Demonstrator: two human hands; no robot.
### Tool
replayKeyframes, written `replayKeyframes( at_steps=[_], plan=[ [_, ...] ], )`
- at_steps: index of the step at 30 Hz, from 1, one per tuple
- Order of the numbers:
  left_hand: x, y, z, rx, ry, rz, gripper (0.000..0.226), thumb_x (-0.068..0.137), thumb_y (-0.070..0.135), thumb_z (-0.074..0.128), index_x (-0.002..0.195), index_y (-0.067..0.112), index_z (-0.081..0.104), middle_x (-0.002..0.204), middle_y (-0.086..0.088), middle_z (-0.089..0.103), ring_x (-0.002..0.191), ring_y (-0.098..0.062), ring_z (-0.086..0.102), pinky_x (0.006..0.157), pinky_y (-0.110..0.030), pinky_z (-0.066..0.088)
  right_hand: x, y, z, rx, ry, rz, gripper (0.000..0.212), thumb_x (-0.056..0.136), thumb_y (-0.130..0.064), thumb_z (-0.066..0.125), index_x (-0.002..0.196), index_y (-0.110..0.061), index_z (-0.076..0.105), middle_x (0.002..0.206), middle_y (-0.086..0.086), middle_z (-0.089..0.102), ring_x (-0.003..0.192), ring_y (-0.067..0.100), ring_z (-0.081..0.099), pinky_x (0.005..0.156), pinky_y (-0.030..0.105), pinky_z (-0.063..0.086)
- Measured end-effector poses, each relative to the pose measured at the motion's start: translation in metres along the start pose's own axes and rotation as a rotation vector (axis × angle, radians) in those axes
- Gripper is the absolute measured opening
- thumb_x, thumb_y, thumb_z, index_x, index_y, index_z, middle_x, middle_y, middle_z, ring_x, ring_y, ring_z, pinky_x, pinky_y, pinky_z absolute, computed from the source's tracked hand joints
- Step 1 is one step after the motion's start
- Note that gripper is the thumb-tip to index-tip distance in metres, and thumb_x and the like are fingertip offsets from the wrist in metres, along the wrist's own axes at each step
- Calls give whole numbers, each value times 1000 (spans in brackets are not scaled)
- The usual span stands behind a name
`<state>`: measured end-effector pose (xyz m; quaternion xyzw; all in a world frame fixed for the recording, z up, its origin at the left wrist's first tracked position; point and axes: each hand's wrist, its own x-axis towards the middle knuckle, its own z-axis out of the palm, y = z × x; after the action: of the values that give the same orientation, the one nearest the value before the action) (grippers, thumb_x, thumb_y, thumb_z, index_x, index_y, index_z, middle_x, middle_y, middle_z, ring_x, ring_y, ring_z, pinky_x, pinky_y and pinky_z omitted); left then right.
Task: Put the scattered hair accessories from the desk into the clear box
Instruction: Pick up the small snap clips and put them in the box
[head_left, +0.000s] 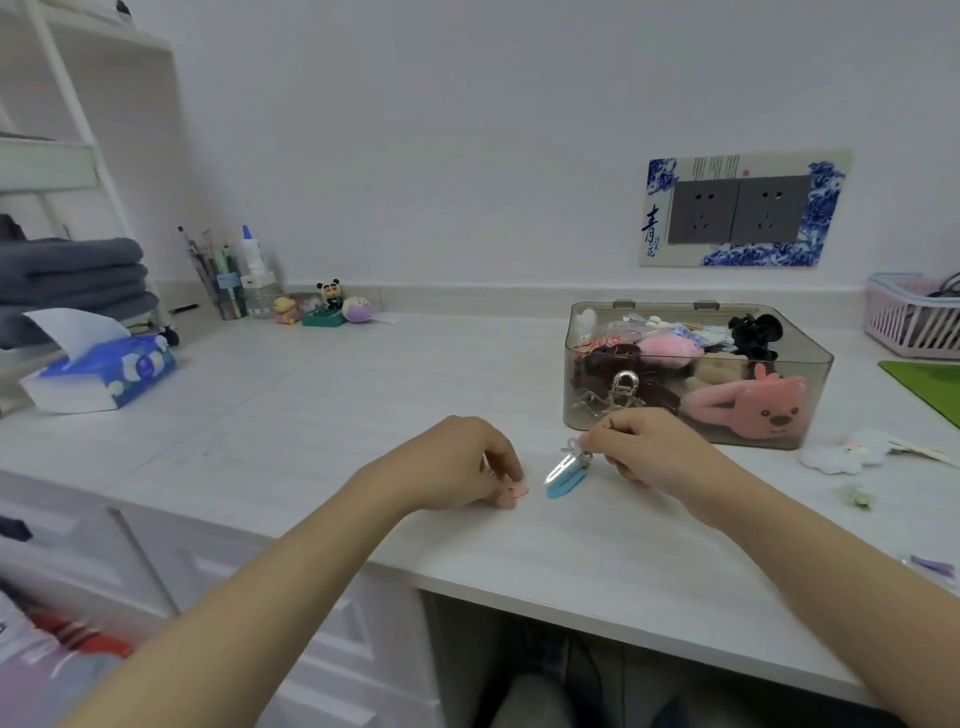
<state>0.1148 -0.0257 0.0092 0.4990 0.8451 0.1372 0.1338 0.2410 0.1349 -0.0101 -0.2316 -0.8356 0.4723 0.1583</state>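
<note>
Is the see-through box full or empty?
Nearly full. Through the clear box wall you see a pink plush clip, a black claw clip and more, piled almost to the rim.

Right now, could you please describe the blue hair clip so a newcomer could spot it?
Find the clear box on the white desk. Just before its near left corner, the right hand pinches the blue hair clip, alongside a silver one; the left hand's clip is pink.

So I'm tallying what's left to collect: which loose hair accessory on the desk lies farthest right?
The purple clip, by the desk's front-right edge. The white fluffy piece and small green one lie further left.
</note>
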Motion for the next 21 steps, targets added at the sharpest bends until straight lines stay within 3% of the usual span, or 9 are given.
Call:
replayKeyframes(
  at_steps=[5,8,13,16,21],
  plan=[
    [8,7,0,-22,-44,-35,26,79,27,72,103,19,66,85,6,56,77,-11,52,67,-22,43,0,2,-1,-240,47,-46,25,84,-26,61,79,-2,66,62,-3,48,56,10,40,52,27,28],
    [13,9,-1,-31,-81,-31,19,80,29,71,95,17,69,79,6,60,69,-9,52,60,-18,41,3,3,-5,-141,74,-19,26,84,-24,59,74,-1,64,65,0,49,56,12,39,57,28,28],
    [21,13,-3,-56,-52,-18,11,80,28,73,80,18,67,70,7,61,60,-3,51,56,-17,39,1,5,-15,-64,91,20,29,83,-23,58,55,-17,57,60,-4,50,56,14,39,60,29,29],
    [26,13,-7,-124,5,-48,13,79,25,73,74,16,66,66,4,62,57,-7,52,55,-19,40,-1,6,-17,-55,96,31,27,83,-23,57,58,-13,53,55,-9,50,55,13,37,58,28,27],
    [34,22,-10,-219,70,-41,21,77,23,75,61,18,63,57,6,61,49,-3,49,51,-15,38,1,6,-26,-12,96,46,23,83,-28,57,67,-13,51,63,0,46,58,16,35,59,29,26]
  ],
)
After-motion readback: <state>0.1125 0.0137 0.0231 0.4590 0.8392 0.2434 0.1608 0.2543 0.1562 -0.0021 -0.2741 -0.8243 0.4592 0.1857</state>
